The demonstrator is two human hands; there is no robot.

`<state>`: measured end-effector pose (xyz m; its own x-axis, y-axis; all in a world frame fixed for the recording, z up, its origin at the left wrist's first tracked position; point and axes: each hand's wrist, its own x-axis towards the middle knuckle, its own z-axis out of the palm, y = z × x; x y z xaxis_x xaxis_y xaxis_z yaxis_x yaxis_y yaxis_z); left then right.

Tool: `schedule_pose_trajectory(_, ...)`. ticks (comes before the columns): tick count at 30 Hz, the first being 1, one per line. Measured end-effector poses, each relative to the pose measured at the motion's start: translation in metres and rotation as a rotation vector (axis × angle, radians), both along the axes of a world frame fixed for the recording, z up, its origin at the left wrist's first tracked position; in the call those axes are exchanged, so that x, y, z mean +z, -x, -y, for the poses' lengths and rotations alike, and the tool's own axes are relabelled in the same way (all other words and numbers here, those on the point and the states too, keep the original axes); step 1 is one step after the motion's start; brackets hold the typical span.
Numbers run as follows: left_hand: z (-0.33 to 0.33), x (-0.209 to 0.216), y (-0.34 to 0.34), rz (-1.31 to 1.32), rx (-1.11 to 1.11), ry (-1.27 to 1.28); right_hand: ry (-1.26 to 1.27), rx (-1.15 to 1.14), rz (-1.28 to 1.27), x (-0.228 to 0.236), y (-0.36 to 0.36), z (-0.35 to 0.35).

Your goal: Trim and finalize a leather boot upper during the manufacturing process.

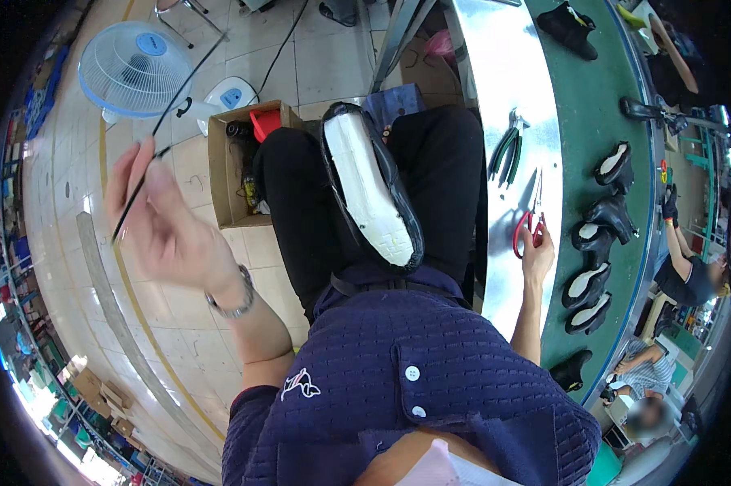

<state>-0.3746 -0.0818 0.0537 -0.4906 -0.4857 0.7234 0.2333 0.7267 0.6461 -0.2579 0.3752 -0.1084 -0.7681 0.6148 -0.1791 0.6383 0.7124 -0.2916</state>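
My left hand point(179, 235) is raised at the left, slightly blurred, with a thin black cord point(189, 78) pinched between thumb and fingers. The cord slants past the hand at both ends. At the right, my right hand point(537, 257) has its fingers at the red handles of a pair of scissors point(535, 212), whose blades lie over the metal bench and point away from me. A black shoe upper point(369, 186) rests sole side up across my lap, its white bottom board showing. Neither hand touches it.
Green-handled pliers point(508, 150) lie on the shiny metal bench point(515, 49). Beyond it, several black shoes point(590, 283) stand on a green conveyor belt point(600, 105). A cardboard box point(221, 174) and a blue-and-white fan point(139, 69) are at the left. Other people work at far right.
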Motion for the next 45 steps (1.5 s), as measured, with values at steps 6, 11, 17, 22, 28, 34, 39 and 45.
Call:
schedule_pose_trajectory(6, 0.093, -0.152, -0.018, 0.533, 0.034, 0.149, -0.037, 0.085, -0.314, -0.022, 0.017, -0.005)
schedule_pose_trajectory(11, 0.035, -0.169, -0.023, 0.626, -0.081, 0.191, 0.010, 0.150, -0.375, -0.023, 0.095, 0.040)
schedule_pose_trajectory(17, -0.084, -0.115, -0.005, 0.491, -0.766, 0.666, -0.196, 0.199, -0.261, -0.054, 0.152, 0.050)
schedule_pose_trajectory(22, -0.134, -0.119, 0.055, 0.512, -0.885, 0.656, -0.087, 0.240, -0.128, -0.053, 0.157, 0.043)
schedule_pose_trajectory(28, -0.103, -0.097, 0.147, 0.946, -1.158, 0.273, 1.149, -0.197, -0.055, -0.014, 0.122, 0.021)
schedule_pose_trajectory(34, -0.117, -0.125, 0.149, 0.550, -0.948, 0.536, 1.318, -0.057, -0.092, 0.043, 0.105, 0.048)
schedule_pose_trajectory(39, -0.125, -0.128, 0.162, 0.745, -0.684, 0.396, 1.174, 0.293, 0.069, 0.093, 0.148, 0.066)
schedule_pose_trajectory(45, -0.111, -0.115, 0.157, 1.022, -0.944, 0.034, 0.974, 0.839, 0.337, 0.117, 0.217, 0.100)
